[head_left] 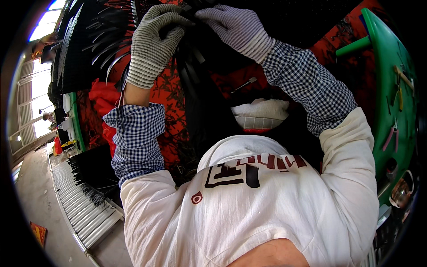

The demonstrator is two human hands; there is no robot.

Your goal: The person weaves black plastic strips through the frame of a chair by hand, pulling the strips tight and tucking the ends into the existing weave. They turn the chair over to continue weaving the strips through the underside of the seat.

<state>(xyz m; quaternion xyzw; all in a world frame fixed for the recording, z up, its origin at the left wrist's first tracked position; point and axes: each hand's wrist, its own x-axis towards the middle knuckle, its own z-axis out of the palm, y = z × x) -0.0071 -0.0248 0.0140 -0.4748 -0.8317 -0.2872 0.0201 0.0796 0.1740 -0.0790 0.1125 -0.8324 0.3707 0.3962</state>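
Observation:
Both of my hands wear striped knit gloves and checked sleeve covers. My left hand (pixel 153 44) is curled around a bundle of thin black strips (pixel 191 66) near the top of the view. My right hand (pixel 235 26) lies flat with its fingers pressing on the same black strips, right beside the left hand. The strips hang down over a red patterned cloth (pixel 164 107) in front of me. What the fingertips do is hidden among the dark strips.
A green table (pixel 391 89) with pliers and small tools stands at the right. A white basket with cloth (pixel 260 113) sits below my right arm. Black strip bundles (pixel 89 178) lie on a roller conveyor (pixel 84 209) at lower left. Dark mesh panels (pixel 75 49) hang at upper left.

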